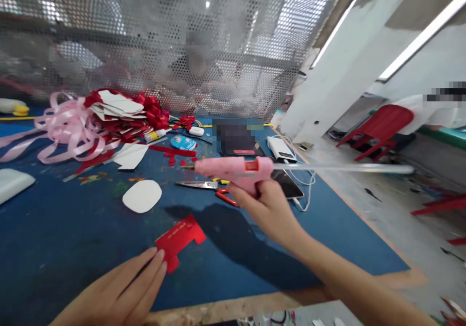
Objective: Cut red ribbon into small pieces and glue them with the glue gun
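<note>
My right hand is closed around the handle of a pink glue gun, held in the air above the table. Its metal nozzle points left, and a long clear glue stick juts out of its back end. My left hand lies at the near edge with fingers stretched out, fingertips on the lower left edge of a red cut-out piece with faint gold marks. The thumb is hidden. A white rounded cut-out rests just beyond. Scissors with red-and-yellow handles lie partly behind the glue gun.
Pink ribbon and stacked white-and-red cut-outs heap at the back left. A glue bottle, a white power bank and a cabled phone lie farther back. Behind stands a perforated metal screen; a red chair is right.
</note>
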A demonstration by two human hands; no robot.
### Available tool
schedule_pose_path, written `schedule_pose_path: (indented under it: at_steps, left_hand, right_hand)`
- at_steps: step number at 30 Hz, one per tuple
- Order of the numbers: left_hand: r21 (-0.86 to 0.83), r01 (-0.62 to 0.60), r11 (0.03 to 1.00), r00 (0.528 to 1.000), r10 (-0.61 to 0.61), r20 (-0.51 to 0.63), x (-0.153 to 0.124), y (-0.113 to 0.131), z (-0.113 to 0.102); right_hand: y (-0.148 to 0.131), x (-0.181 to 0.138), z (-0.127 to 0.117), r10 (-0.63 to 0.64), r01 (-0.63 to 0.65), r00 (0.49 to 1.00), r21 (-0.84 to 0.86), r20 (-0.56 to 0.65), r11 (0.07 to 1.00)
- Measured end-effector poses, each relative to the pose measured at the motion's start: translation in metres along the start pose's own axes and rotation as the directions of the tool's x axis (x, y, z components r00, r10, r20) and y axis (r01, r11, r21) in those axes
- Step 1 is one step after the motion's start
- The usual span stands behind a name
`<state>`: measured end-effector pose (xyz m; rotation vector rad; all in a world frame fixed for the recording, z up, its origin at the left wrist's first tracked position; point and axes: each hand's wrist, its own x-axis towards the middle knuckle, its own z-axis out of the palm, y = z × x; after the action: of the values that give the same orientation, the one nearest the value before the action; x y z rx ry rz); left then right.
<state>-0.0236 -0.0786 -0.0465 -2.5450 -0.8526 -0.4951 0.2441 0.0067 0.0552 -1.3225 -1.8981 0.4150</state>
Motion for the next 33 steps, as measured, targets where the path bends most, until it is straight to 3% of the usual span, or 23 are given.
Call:
schedule_pose_path:
  at_steps: [2,5,10,12,17,21,24,28,33]
  left_hand:
    - [0.020,0.032,0.999,0.996,-0.033,0.084,0.013,0.003,-0.005]
    - [0.000,0.019,1.000,0.997,-0.019,0.071,0.027,0.007,-0.010]
    - [0.041,0.050,0.998,0.999,-0.049,-0.021,0.025,0.016,-0.007]
    - [0.054,0.079,0.995,0.997,-0.078,-0.030,0.019,0.018,-0.005]
    - [0.046,0.019,0.999,1.000,-0.020,0.022,0.008,0.017,-0.002]
    - [-0.010,-0.017,1.000,1.000,0.017,-0.013,0.005,0.013,-0.003]
    - [-0.024,0.010,1.000,0.999,-0.009,0.035,0.005,0.013,-0.005]
    - [-0.038,0.101,0.994,0.991,-0.097,0.093,0.009,0.015,-0.010]
    - [-0.043,0.125,0.991,0.990,-0.122,0.072,0.012,0.014,-0.011]
  right_hand:
    - [-0.010,0.004,-0.009,0.031,-0.029,0.999,-0.090,0.029,0.996]
    - [-0.022,0.004,-0.016,-0.040,0.079,0.991,-0.323,0.124,0.943]
    - [-0.030,-0.007,-0.014,-0.303,0.356,0.933,-0.613,0.192,0.706]
    - [-0.032,-0.012,-0.009,-0.313,0.397,0.917,-0.624,0.247,0.673]
    - [-0.034,-0.023,0.008,-0.196,0.377,0.916,-0.580,0.351,0.722]
    - [-0.034,-0.024,0.019,-0.186,0.416,0.893,-0.592,0.411,0.690]
    - [-0.040,-0.020,0.025,-0.173,0.441,0.873,-0.588,0.456,0.678]
    - [-0.048,-0.013,0.031,-0.201,0.480,0.857,-0.592,0.475,0.648]
    - [-0.049,-0.010,0.034,-0.318,0.582,0.812,-0.630,0.490,0.514]
